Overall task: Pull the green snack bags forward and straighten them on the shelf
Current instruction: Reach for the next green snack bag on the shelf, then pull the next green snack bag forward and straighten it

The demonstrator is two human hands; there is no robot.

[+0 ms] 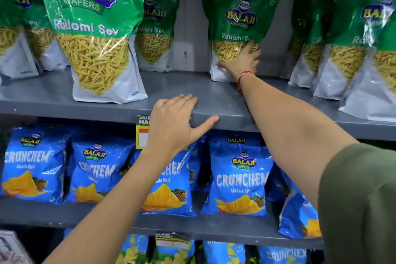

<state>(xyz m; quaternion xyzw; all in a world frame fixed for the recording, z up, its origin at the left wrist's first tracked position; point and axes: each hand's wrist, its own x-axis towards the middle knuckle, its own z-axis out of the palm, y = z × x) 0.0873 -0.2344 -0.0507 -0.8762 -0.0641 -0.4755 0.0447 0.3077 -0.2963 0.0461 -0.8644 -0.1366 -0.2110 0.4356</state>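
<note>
So this looks like the reach-in part of the job. The right hand (241,60) is stretched to the back of the grey shelf (214,100), fingers spread flat against the lower front of a Ratlami Sev bag (240,28) that stands deep in, near the back panel. Thumb is down by the bag's white base. I can't tell whether the fingers actually wrap round the far edge or just press on the face, so call it contact rather than a sure grip.

The left hand (177,122) holds nothing. It's open, palm draped over the shelf's front lip, thumb out along the edge, right beside a yellow price tag (142,133). Bracing, I'd guess.

Next move, as I see it: get a proper hold low on that bag and slide it toward the front edge without tipping it, then square it up facing out, in line with the big front bag (96,34) on the left.

The bag itself is a standing pouch, green top, clear window showing yellow sev, white bottom. Glossy and a bit crinkled, roughly upright. Blue Crunchem bags (237,180) fill the shelf below.
</note>
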